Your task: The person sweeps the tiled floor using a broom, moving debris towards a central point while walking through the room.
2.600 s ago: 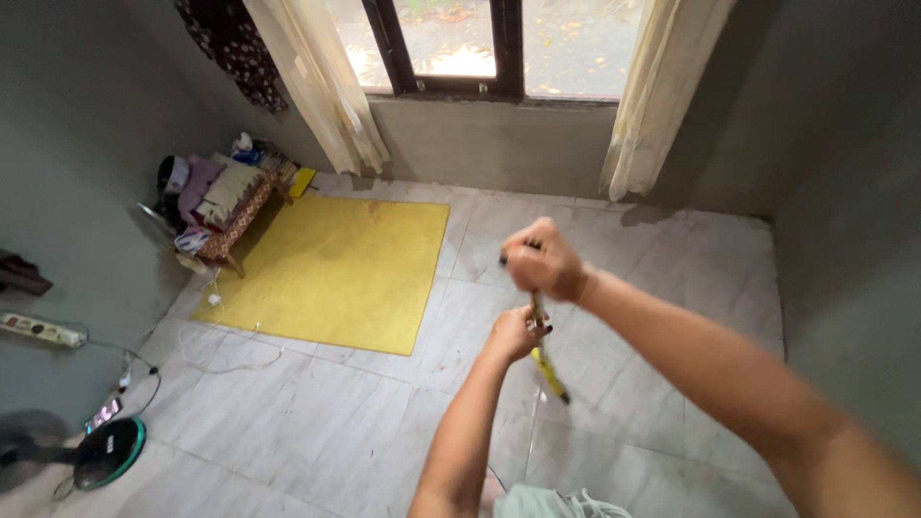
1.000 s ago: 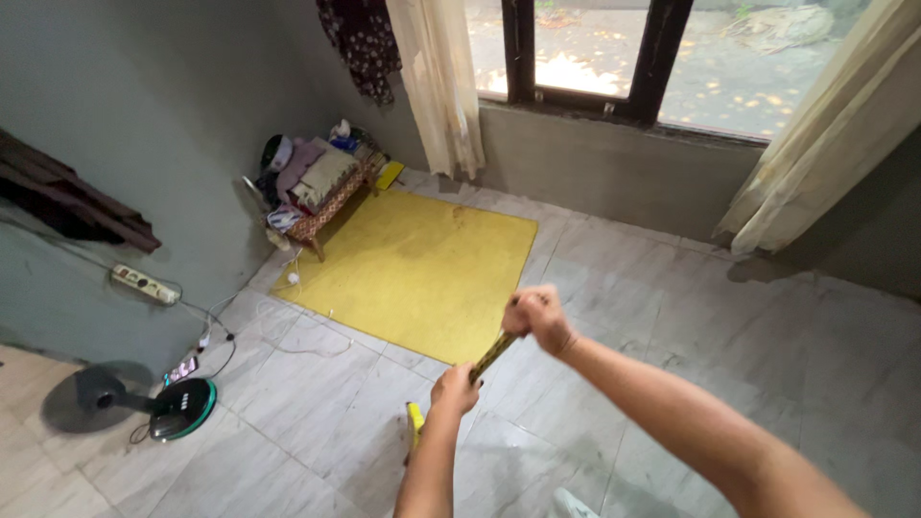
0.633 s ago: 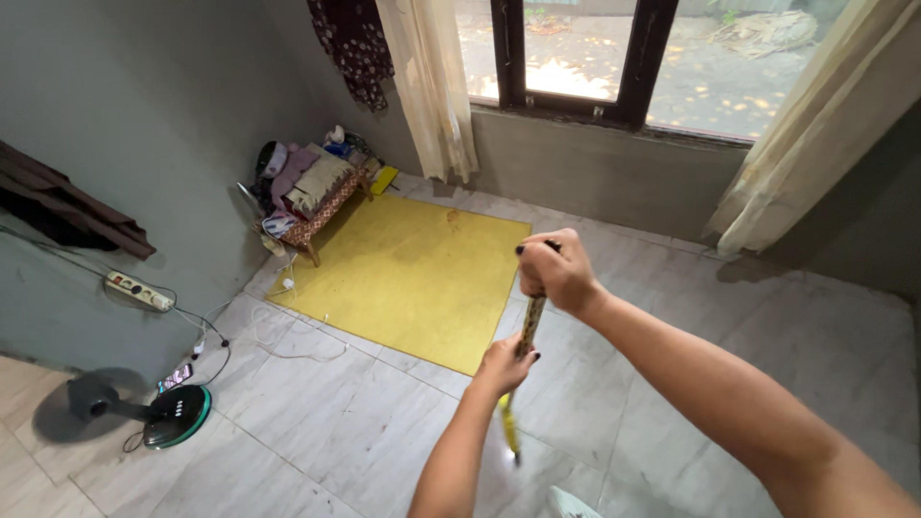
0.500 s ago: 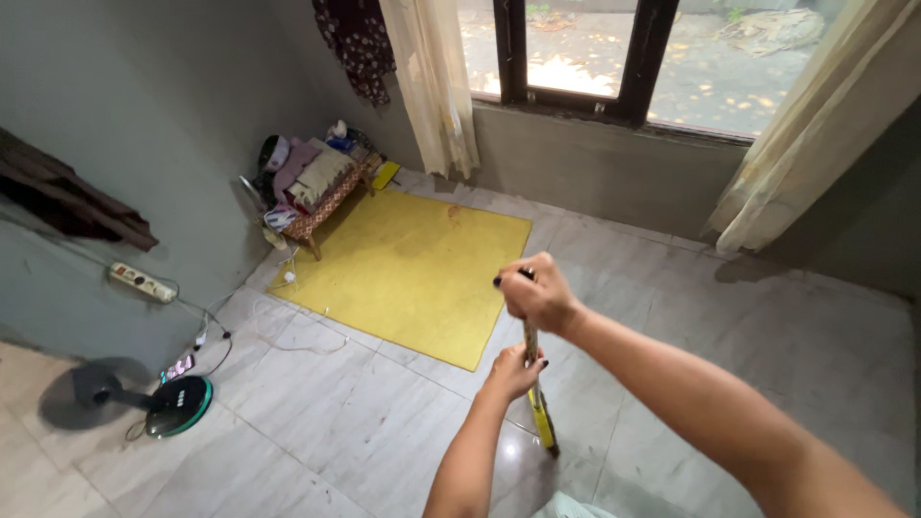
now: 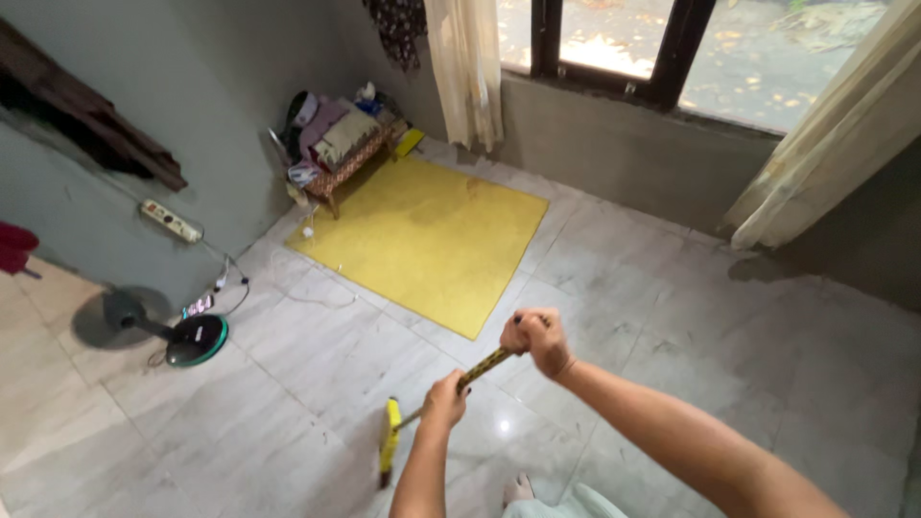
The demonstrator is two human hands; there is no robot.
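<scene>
Sweeping pale tile floor [image 5: 729, 384], I've both hands clamped on the broom [image 5: 422, 412]: right hand [image 5: 535, 338] fisted on the handle top, left hand [image 5: 445, 398] wrapped lower down, yellow head low on the tiles left of my feet. Risks, I judge: wide stroke rucking the yellow mat [image 5: 427, 240], then knocking the standing fan [image 5: 187, 336], then snagging its cable [image 5: 230, 283].
</scene>
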